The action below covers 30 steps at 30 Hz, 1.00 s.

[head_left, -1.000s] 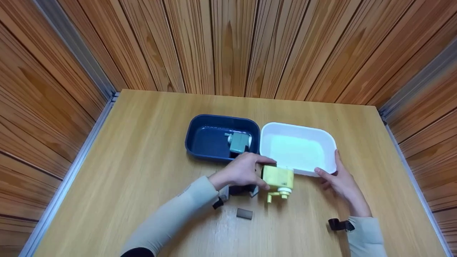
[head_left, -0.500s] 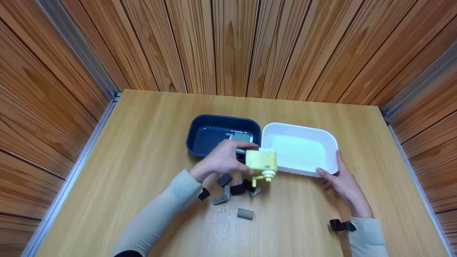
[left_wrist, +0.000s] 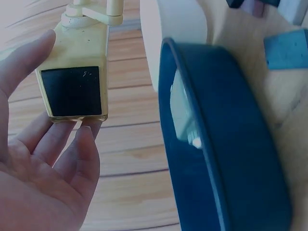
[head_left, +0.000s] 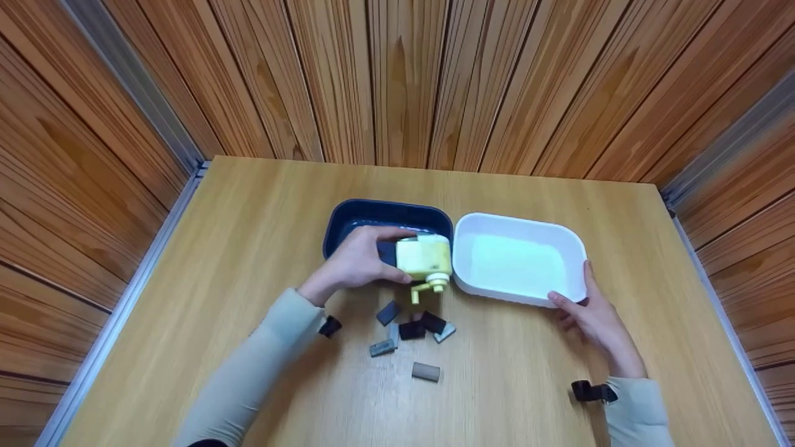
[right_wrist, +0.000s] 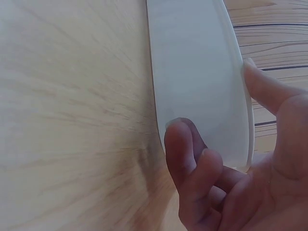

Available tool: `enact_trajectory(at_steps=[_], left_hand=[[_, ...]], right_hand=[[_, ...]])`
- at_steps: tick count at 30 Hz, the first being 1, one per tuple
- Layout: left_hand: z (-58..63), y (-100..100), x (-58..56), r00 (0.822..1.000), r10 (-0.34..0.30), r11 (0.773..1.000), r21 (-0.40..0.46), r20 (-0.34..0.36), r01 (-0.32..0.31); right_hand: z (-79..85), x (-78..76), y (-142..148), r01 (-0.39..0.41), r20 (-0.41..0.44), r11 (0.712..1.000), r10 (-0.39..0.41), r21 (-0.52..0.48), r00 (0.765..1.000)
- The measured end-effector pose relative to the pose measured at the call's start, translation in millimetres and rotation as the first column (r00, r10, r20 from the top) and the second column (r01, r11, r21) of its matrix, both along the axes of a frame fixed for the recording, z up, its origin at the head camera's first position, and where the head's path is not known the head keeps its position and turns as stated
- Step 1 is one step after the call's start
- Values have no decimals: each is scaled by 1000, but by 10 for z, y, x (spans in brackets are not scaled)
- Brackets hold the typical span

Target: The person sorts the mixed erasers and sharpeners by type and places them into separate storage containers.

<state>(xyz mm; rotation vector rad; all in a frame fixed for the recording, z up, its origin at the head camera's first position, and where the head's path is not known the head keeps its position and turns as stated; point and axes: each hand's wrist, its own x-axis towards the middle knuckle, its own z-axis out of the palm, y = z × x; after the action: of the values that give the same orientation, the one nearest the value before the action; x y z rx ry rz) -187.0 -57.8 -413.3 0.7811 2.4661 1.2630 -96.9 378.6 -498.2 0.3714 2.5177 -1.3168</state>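
My left hand (head_left: 357, 257) grips a yellow hand-crank pencil sharpener (head_left: 424, 256), thumb on one side and fingers on the other. The sharpener is held over the right part of the navy blue tub (head_left: 372, 205), its crank towards me. In the left wrist view its black end panel (left_wrist: 72, 91) faces the palm. A green sharpener (left_wrist: 182, 108) lies inside the navy tub, hidden in the head view behind the left hand and yellow sharpener. My right hand (head_left: 590, 316) holds the near right corner of the white tub (head_left: 522, 257), thumb at the rim and fingers against the outer wall.
In front of the navy tub lies a loose cluster of small dark and grey blocks (head_left: 412, 330). A brownish-grey cylinder (head_left: 426, 372) lies nearer to me. The two tubs stand side by side, and wood-panelled walls (head_left: 404, 81) enclose the table.
My left hand has carried the yellow sharpener left and away from me, from in front of the white tub to over the navy one. The right hand stays at the white tub.
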Motion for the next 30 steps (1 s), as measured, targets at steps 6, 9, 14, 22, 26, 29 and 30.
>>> enact_trajectory(at_steps=[6, 9, 14, 22, 26, 29, 30], left_hand=[[34, -179, -83, 999, 34, 998, 44, 2, -34], [30, -265, -139, 999, 47, 996, 70, 22, -49], [1, -390, -232, 993, 94, 992, 80, 65, -99], [-53, -524, -388, 985, 124, 989, 62, 117, -132], [-69, -549, -462, 982, 132, 989, 46, 132, -139], [-77, -550, -507, 978, 139, 989, 34, 158, -146], [-81, -550, -520, 975, 145, 988, 29, 171, -152]], right_hand=[[-10, -6, 2, 1, 3, 1000, -1, -12, 1000], [2, -5, 1, -2, -4, 1000, 2, -15, 1000], [18, -2, 1, 3, 3, 1000, -3, -18, 1000], [18, -7, 7, -17, 6, 1000, 17, 11, 1000], [19, -11, 0, -19, 4, 1000, 19, 19, 1000], [23, -10, -6, -13, 11, 1000, 13, 18, 1000], [25, -9, -7, -11, 13, 1000, 11, 18, 1000]])
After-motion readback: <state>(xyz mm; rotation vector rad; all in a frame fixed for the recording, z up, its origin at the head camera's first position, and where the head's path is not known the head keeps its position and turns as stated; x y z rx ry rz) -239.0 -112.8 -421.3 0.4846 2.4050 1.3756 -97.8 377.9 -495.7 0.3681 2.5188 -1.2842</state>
